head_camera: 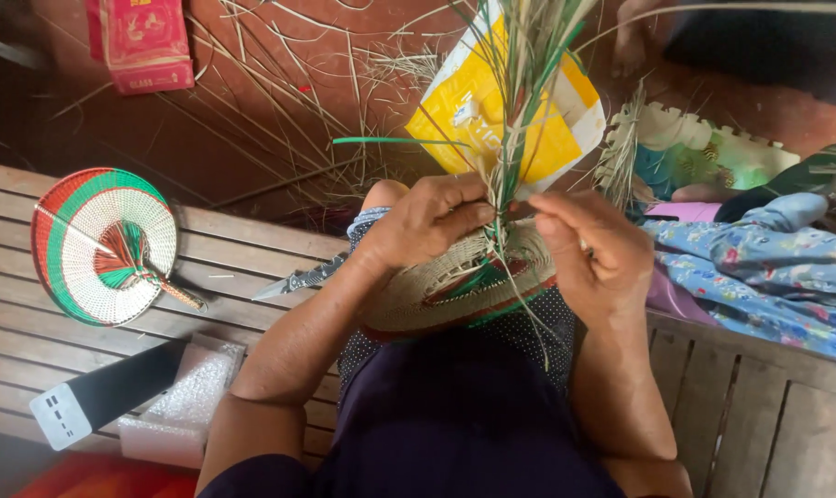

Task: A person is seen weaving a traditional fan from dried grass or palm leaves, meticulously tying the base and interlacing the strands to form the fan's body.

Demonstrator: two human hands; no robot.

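Observation:
A half-woven straw fan [445,290], cream with red and green bands, rests on my lap. Its loose green and pale straw strands [528,83] stick up and away from me. My left hand [427,221] pinches the strands where they gather at the fan's centre. My right hand [588,254] is curled on the strands and the fan's right edge, thumb pressed toward the left hand. A finished woven fan [104,244] with a short handle lies on the wooden bench to my left.
A folding knife [298,279] lies on the slatted wooden bench [30,341] by my left forearm. A white and black power strip [95,401] and bubble wrap [183,406] sit nearer. A yellow bag [468,120], scattered straw [279,101], a red box [141,41] and floral cloth [759,267] surround.

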